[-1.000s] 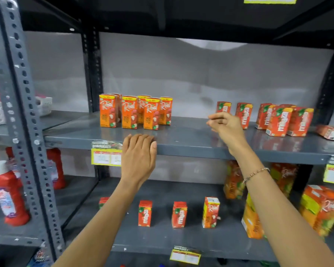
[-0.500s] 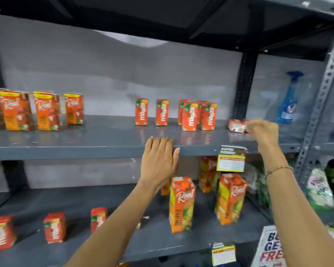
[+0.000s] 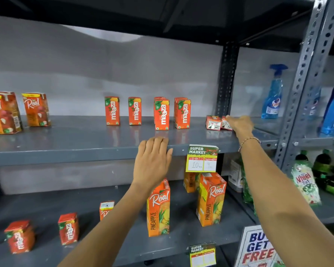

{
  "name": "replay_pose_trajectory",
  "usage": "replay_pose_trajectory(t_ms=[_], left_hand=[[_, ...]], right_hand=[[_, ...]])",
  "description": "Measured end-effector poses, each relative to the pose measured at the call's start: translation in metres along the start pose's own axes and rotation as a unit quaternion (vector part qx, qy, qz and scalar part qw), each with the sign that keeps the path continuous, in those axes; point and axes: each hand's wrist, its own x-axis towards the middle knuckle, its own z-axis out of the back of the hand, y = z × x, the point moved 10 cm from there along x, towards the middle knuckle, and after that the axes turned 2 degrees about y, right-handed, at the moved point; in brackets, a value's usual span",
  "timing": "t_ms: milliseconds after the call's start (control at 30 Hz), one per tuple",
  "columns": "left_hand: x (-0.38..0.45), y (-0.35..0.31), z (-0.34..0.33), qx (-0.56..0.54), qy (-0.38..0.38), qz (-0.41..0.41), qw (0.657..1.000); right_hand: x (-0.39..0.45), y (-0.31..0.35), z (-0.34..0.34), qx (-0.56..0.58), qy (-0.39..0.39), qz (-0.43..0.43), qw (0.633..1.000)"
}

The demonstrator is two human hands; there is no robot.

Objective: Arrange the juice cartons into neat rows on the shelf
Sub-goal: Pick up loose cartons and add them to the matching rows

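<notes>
At the shelf's (image 3: 66,151) right end, two toppled cartons (image 3: 218,123) lie flat. The right hand (image 3: 240,125) touches them, grip hidden; presumably to stand them beside the upright cartons (image 3: 162,114). The left hand (image 3: 152,162), fingers together, braces on the front edge.

We record two bare forearms, no sleeves. Our right wrist (image 3: 248,143) carries one thin beaded bracelet (image 3: 247,141). Our left wrist (image 3: 143,185) is unadorned.

Left hand (image 3: 152,160) flat on shelf (image 3: 66,153) edge; right hand (image 3: 239,124) touches two toppled cartons (image 3: 218,123) far right of upright Maaza cartons (image 3: 148,111).
</notes>
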Motion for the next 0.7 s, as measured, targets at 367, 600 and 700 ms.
replay_pose_trajectory(t_ms=[367, 600, 700], left_hand=[[-0.002, 0.002, 0.002, -0.012, 0.014, 0.015, 1.000], [0.001, 0.003, 0.001, -0.022, 0.058, -0.004, 0.998], [-0.002, 0.016, 0.007, -0.034, 0.071, 0.005, 0.997]], right_hand=[[-0.001, -0.002, -0.005, 0.005, 0.002, 0.039, 0.999], [0.000, -0.006, -0.001, -0.020, 0.083, 0.041, 0.995], [-0.021, 0.003, 0.004, -0.061, 0.108, 0.054, 0.991]])
